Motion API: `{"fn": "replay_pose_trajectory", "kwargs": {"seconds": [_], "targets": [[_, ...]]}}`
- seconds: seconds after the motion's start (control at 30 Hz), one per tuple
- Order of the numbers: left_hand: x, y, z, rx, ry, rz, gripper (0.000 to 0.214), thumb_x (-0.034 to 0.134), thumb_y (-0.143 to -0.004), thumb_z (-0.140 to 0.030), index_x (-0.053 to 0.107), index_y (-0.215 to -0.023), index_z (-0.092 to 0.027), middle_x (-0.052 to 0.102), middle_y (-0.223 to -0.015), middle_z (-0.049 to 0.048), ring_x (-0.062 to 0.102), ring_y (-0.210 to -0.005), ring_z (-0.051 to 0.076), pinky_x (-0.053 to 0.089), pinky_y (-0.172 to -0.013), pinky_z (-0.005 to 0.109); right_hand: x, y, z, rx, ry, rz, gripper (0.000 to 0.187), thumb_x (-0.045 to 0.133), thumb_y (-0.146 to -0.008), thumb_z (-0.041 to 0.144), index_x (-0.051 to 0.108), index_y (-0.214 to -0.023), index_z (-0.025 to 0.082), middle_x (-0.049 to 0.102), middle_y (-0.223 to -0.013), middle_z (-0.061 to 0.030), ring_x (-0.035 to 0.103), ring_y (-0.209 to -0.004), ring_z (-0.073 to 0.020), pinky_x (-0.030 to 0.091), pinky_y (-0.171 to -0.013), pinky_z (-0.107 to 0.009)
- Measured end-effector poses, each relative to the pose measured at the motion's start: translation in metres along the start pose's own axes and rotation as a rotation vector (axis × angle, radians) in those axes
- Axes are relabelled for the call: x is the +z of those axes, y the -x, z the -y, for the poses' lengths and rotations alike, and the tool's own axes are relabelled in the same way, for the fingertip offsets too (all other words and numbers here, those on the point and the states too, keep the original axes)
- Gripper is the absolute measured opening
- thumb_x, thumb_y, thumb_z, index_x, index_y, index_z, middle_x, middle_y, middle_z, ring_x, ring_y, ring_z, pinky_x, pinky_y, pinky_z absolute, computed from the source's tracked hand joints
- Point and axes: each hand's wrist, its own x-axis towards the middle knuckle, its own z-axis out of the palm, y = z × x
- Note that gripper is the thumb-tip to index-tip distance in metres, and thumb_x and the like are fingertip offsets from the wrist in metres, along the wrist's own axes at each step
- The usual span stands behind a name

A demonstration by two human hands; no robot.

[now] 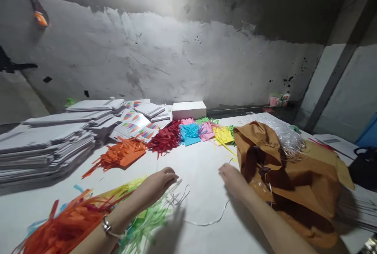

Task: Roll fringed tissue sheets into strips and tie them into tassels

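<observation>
My left hand (163,179) reaches over the table, its fingers pinched together; what is between them, if anything, I cannot make out. Just below it lie loose loops of white string (185,196). A silvery strand of this string curves across to below my right hand (232,177). That hand is also closed, thumb and fingers together, with its grip hard to see. Under my left forearm is a multicoloured bundle of paper-strip tassels (69,218), with orange, yellow, green and blue strips. To the right of my right hand sits a crumpled brown paper bag (297,183).
Fringed paper bunches stand in a row: orange (122,153), dark red (167,138), blue (191,133), pink (207,131) and yellow (224,134). Stacked white cards (44,140) fill the left. A white box (189,110) and clear plastic strands (275,132) are farther back.
</observation>
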Motion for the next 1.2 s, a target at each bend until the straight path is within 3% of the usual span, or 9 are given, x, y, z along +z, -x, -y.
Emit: {"fn": "replay_pose_trajectory", "kwargs": {"seconds": [0.2,0.43,0.53,0.63,0.7,0.8,0.93,1.07,1.2], "targets": [[-0.006,-0.011,0.001,-0.137,0.318,0.017,0.036,0.051,-0.091,-0.045,0.072,-0.082,-0.019,0.069,-0.086,0.0077,0.061,-0.077,0.02,0.047,-0.07,0.03,-0.006,-0.065,-0.068,0.175,0.293,0.027,0.034,0.065,-0.097,0.036,0.061,-0.124,0.016,0.062,-0.127,-0.0099,0.064,-0.109,-0.0235,0.055,-0.093,-0.045],[-0.001,0.003,-0.006,-0.379,0.815,-0.027,0.045,0.057,-0.085,-0.057,0.067,-0.087,-0.014,0.049,-0.062,-0.0042,0.038,-0.048,0.009,0.032,-0.046,0.022,0.003,-0.067,-0.08,0.116,0.169,-0.001,0.028,0.066,-0.096,0.037,0.064,-0.114,0.014,0.066,-0.114,-0.0072,0.066,-0.098,-0.0202,0.056,-0.086,-0.041],[0.003,0.016,-0.009,-0.394,0.983,-0.088,0.042,0.068,-0.078,-0.052,0.067,-0.092,-0.013,0.052,-0.067,-0.0032,0.045,-0.052,0.009,0.037,-0.048,0.022,0.002,-0.05,-0.057,0.112,-0.039,-0.096,0.018,0.061,-0.098,0.033,0.063,-0.099,0.015,0.065,-0.093,-0.002,0.064,-0.082,-0.0159,0.055,-0.077,-0.035],[0.009,0.034,-0.019,-0.392,1.084,-0.154,0.035,0.072,-0.076,-0.043,0.067,-0.092,-0.013,0.056,-0.072,-0.0012,0.049,-0.053,0.009,0.038,-0.049,0.022,0.013,-0.014,-0.005,0.012,-0.337,-0.115,0.018,0.044,-0.099,0.028,0.055,-0.088,0.019,0.056,-0.072,0.0025,0.058,-0.065,-0.0133,0.05,-0.064,-0.027],[0.014,0.048,-0.029,-0.389,1.126,-0.197,0.03,0.072,-0.077,-0.039,0.068,-0.092,-0.013,0.059,-0.075,0.0001,0.05,-0.053,0.008,0.04,-0.049,0.022,0.026,0.015,0.038,-0.089,-0.544,-0.05,0.023,0.036,-0.099,0.034,0.053,-0.091,0.021,0.057,-0.074,0.0021,0.058,-0.06,-0.0122,0.049,-0.058,-0.024],[0.025,0.07,-0.048,-0.383,1.168,-0.226,0.023,0.073,-0.078,-0.034,0.068,-0.089,-0.014,0.062,-0.073,0.0008,0.055,-0.055,0.01,0.045,-0.05,0.023,0.047,0.049,0.096,-0.234,-0.966,0.1,0.021,0.042,-0.095,0.038,0.052,-0.089,0.021,0.059,-0.116,-0.0088,0.062,-0.064,-0.0102,0.048,-0.052,-0.023],[0.038,0.101,-0.065,-0.348,1.131,-0.307,0.011,0.068,-0.082,-0.022,0.071,-0.088,-0.015,0.066,-0.072,0.0027,0.067,-0.061,0.016,0.054,-0.058,0.026,0.063,0.073,0.124,-0.319,-1.232,0.271,0.018,0.057,-0.087,0.035,0.052,-0.079,0.02,0.058,-0.08,-0.0017,0.057,-0.062,-0.0126,0.048,-0.055,-0.024],[0.041,0.134,-0.055,-0.381,0.871,-0.592,0.012,0.063,-0.086,-0.017,0.075,-0.09,-0.017,0.072,-0.082,0.0044,0.072,-0.071,0.018,0.059,-0.066,0.029,0.055,0.091,0.086,-0.254,-1.143,0.286,0.018,0.062,-0.086,0.034,0.055,-0.078,0.02,0.049,-0.06,0.0049,0.049,-0.054,-0.0106,0.04,-0.054,-0.022],[0.03,0.161,-0.028,-0.483,0.715,-0.755,0.017,0.061,-0.089,-0.02,0.075,-0.097,-0.02,0.076,-0.092,0.0055,0.074,-0.078,0.019,0.062,-0.073,0.03,0.026,0.104,-0.003,-0.015,-0.958,-0.063,0.028,0.061,-0.089,0.049,0.063,-0.08,0.023,0.052,-0.056,0.0029,0.053,-0.053,-0.0149,0.044,-0.054,-0.025]]}}
